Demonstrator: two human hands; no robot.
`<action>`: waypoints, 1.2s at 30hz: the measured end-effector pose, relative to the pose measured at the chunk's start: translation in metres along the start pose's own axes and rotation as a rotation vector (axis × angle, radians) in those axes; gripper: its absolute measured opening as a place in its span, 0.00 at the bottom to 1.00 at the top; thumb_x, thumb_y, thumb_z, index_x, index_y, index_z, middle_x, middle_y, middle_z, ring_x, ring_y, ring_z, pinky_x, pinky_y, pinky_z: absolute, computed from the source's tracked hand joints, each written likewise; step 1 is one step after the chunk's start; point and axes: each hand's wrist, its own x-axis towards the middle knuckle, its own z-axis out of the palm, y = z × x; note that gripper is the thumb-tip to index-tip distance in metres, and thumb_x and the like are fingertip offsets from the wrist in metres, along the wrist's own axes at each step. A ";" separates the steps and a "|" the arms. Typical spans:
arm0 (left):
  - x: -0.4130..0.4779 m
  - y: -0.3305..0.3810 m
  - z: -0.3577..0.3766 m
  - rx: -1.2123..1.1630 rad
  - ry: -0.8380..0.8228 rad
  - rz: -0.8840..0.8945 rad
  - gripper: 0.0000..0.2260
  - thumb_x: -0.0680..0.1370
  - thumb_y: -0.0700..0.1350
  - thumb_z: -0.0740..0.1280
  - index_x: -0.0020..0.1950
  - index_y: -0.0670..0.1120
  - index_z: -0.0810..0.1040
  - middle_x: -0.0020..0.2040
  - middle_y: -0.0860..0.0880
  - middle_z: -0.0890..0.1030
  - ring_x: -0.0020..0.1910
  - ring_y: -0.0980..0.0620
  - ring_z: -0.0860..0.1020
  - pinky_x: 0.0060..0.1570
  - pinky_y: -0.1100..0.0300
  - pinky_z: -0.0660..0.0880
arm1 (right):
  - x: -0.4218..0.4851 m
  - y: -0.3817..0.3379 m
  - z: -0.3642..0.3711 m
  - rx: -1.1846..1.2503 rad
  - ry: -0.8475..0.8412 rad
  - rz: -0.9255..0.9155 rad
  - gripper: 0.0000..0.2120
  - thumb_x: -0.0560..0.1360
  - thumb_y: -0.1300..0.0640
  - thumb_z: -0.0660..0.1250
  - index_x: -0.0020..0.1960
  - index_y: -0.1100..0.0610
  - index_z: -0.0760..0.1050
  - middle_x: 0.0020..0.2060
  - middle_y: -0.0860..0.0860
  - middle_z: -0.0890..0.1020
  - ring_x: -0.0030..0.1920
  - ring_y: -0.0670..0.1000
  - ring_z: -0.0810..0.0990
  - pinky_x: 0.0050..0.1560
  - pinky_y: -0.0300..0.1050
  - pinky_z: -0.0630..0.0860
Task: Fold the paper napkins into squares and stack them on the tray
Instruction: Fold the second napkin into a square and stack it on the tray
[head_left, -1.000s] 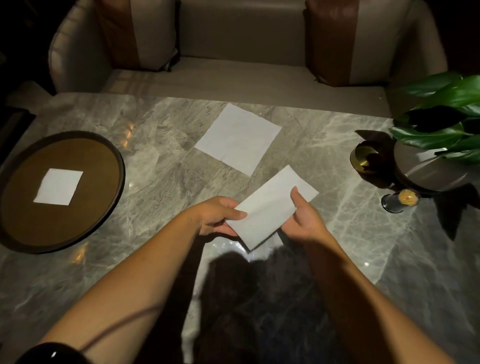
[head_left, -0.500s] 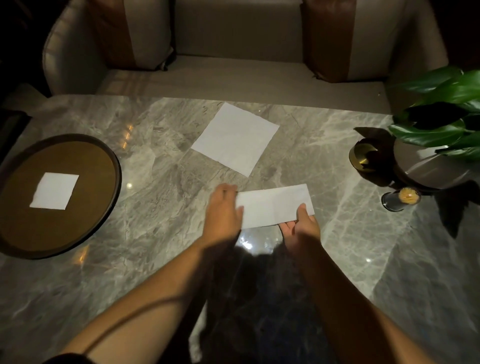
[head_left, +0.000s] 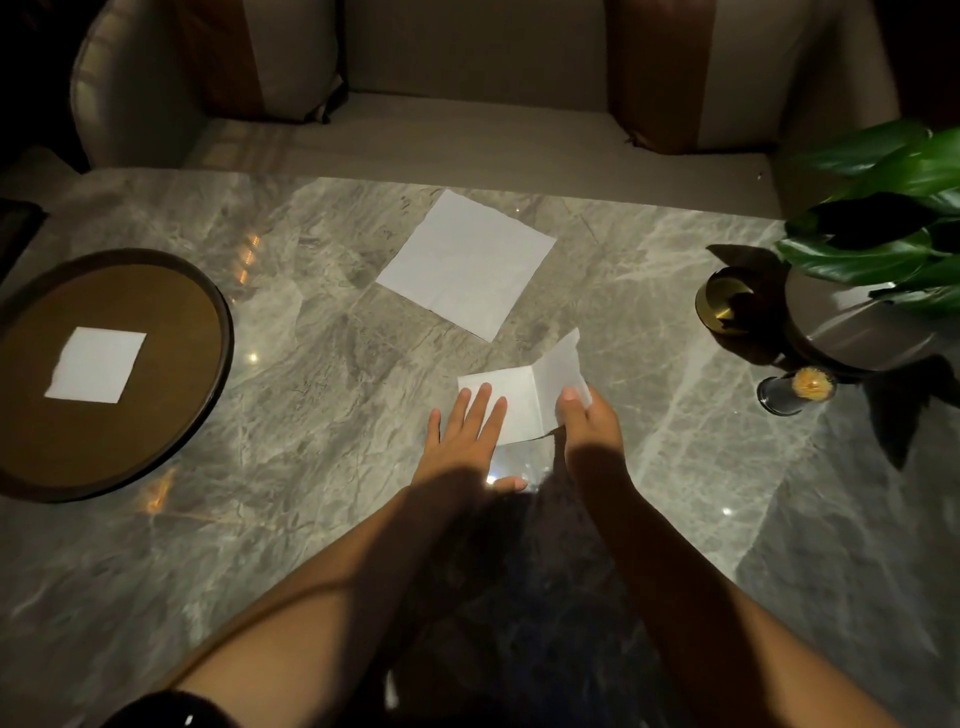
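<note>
A white half-folded napkin (head_left: 524, 397) lies on the marble table (head_left: 322, 415) in front of me. My left hand (head_left: 465, 439) presses flat on its left half with straight fingers. My right hand (head_left: 589, 423) pinches the napkin's right end and holds that flap raised off the table, bent up along a crease. An unfolded white napkin (head_left: 466, 263) lies flat farther back. A small folded square napkin (head_left: 95, 365) sits in the round brown tray (head_left: 208, 306) at the left.
At the right stand a potted plant (head_left: 893, 218) on a round dark base (head_left: 852, 332), a small brass cup (head_left: 724, 304) and a toothpick holder (head_left: 797, 392). A cushioned sofa (head_left: 467, 140) runs behind the table's far edge.
The napkin went from held in the air to lying on the table. My left hand flattened onto its left half and my right hand lifted the right end up.
</note>
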 end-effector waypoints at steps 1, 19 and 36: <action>0.000 0.000 0.000 -0.002 -0.013 -0.006 0.50 0.71 0.74 0.61 0.80 0.53 0.38 0.75 0.54 0.27 0.75 0.50 0.29 0.71 0.41 0.33 | 0.001 -0.001 0.000 -0.079 -0.036 -0.045 0.14 0.85 0.57 0.56 0.67 0.57 0.75 0.54 0.47 0.83 0.57 0.49 0.82 0.52 0.34 0.79; -0.002 0.015 -0.014 -0.127 -0.045 -0.125 0.41 0.72 0.67 0.55 0.81 0.51 0.50 0.82 0.49 0.46 0.79 0.52 0.36 0.73 0.46 0.31 | -0.004 0.019 0.025 -0.623 -0.321 -0.404 0.28 0.78 0.58 0.66 0.75 0.67 0.67 0.75 0.63 0.66 0.77 0.59 0.62 0.77 0.54 0.60; -0.011 0.017 -0.022 -0.193 -0.052 -0.096 0.44 0.72 0.75 0.56 0.81 0.57 0.43 0.82 0.51 0.43 0.80 0.49 0.38 0.76 0.38 0.39 | 0.049 0.017 -0.011 -0.893 -0.282 -0.309 0.22 0.80 0.54 0.65 0.74 0.48 0.71 0.81 0.52 0.57 0.81 0.55 0.48 0.80 0.56 0.44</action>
